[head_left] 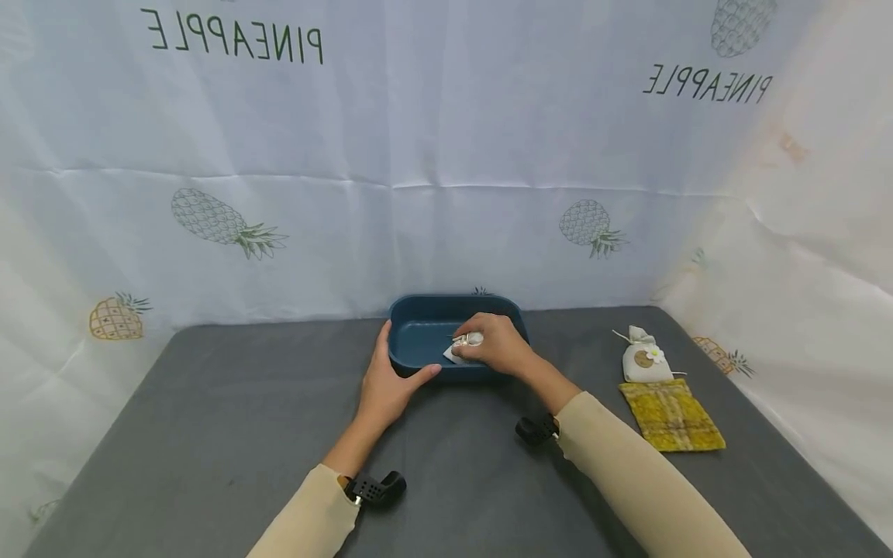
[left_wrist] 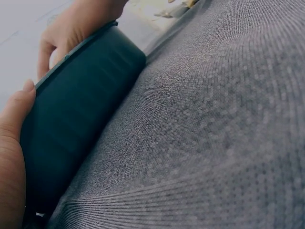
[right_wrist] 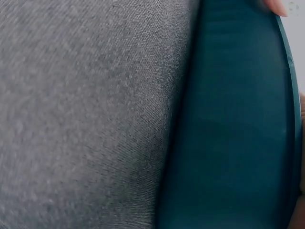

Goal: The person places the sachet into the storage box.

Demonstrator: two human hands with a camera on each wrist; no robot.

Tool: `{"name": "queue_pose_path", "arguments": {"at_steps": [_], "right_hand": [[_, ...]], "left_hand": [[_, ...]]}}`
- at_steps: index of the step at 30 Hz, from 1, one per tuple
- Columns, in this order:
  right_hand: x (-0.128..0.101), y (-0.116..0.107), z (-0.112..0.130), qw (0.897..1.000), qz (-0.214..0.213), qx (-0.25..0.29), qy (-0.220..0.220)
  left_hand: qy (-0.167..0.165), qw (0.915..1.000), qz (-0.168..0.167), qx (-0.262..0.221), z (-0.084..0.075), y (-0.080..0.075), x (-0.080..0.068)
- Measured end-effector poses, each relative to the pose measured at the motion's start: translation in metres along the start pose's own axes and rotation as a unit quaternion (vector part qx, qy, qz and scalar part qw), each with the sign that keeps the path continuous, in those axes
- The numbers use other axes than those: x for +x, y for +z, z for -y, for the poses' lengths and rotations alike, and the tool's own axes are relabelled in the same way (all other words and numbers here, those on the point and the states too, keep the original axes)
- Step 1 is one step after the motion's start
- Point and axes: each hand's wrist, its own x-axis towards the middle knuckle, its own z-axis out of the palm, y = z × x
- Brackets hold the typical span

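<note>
Cloth (head_left: 418, 240) printed with pineapples and mirror-reversed lettering hangs behind a grey-covered table (head_left: 230, 418), where a person in beige sleeves (head_left: 300, 519) works with bare hands at a dark blue bin (head_left: 418, 341). At left, an orange pineapple print (head_left: 115, 318) marks the cloth beyond the table's edge. Toward the center, the left hand (head_left: 386, 387) frames the bin's near left corner, thumb and fingers spread apart, the fingers against the left end and the thumb on the near wall at the rim. A black device (head_left: 373, 490) is strapped just below that hand. Inside the bin, toward the near wall and about midway along, a small white pouch (head_left: 455, 354) with a tied neck is pinched between the thumb and fingers of the right hand (head_left: 498, 345), which reaches in over the near right corner; whether the pouch touches the bin's floor cannot be told. Another black device (head_left: 536, 430) sits at the opposite cuff. At far right, well apart from the bin, a second white pouch (head_left: 647, 372), trimmed with a white flower (head_left: 655, 353) and a brown patch (head_left: 643, 359), lies just beyond a yellow plaid cloth square (head_left: 671, 417), the two touching or nearly so.
</note>
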Motion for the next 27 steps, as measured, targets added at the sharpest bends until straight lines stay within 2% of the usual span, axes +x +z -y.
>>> {"name": "queue_pose_path", "arguments": {"at_steps": [7,15,20,24,27], "right_hand": [[0.005,-0.002,0.005,0.995,0.075,-0.049,0.032],[0.007,-0.002,0.006,0.994,0.104,-0.044,0.013],[0.003,-0.002,0.006,0.995,0.094,-0.045,0.006],[-0.006,-0.007,0.008,0.998,0.054,-0.03,-0.002],[-0.016,-0.02,0.015,1.0,0.013,-0.013,-0.011]], "left_hand": [[0.001,1.0,0.003,0.0,0.0,-0.001,0.0],[0.01,0.9999,0.0,0.004,0.0,-0.001,-0.001],[0.012,0.9999,-0.003,0.008,0.002,0.0,-0.001],[0.01,0.9999,-0.002,0.007,0.002,0.001,-0.002],[0.008,1.0,-0.002,0.003,0.0,-0.001,-0.001]]}}
